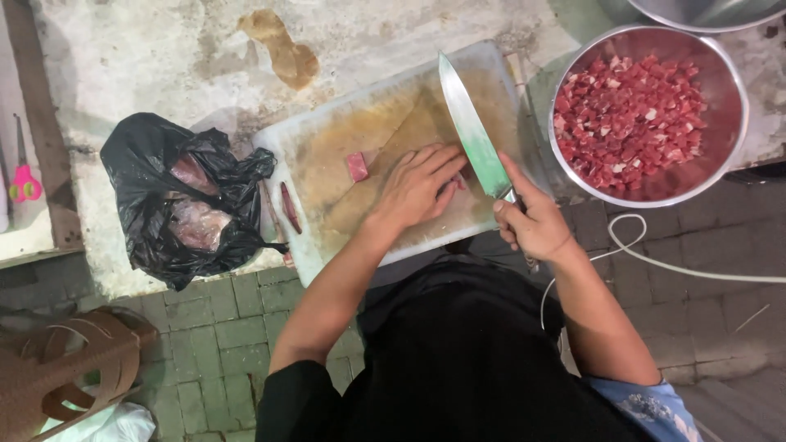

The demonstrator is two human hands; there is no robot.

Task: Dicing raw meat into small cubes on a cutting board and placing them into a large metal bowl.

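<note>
My left hand (pixel 417 184) presses flat on a piece of red meat on the white cutting board (pixel 327 139); a small end of the meat (pixel 357 166) shows left of my fingers. My right hand (pixel 532 221) grips the handle of a large knife (pixel 471 127), whose blade slants up and away over the board, next to my left fingers. A thin strip of meat (pixel 290 208) lies near the board's left edge.
A metal bowl (pixel 729 78) of diced red meat stands at the right. A black plastic bag (pixel 184 200) holding meat sits left of the board. Pink-handled scissors (pixel 23 180) lie far left. A white cord (pixel 655 260) trails over the paved floor. A brown woven basket (pixel 57 368) is bottom left.
</note>
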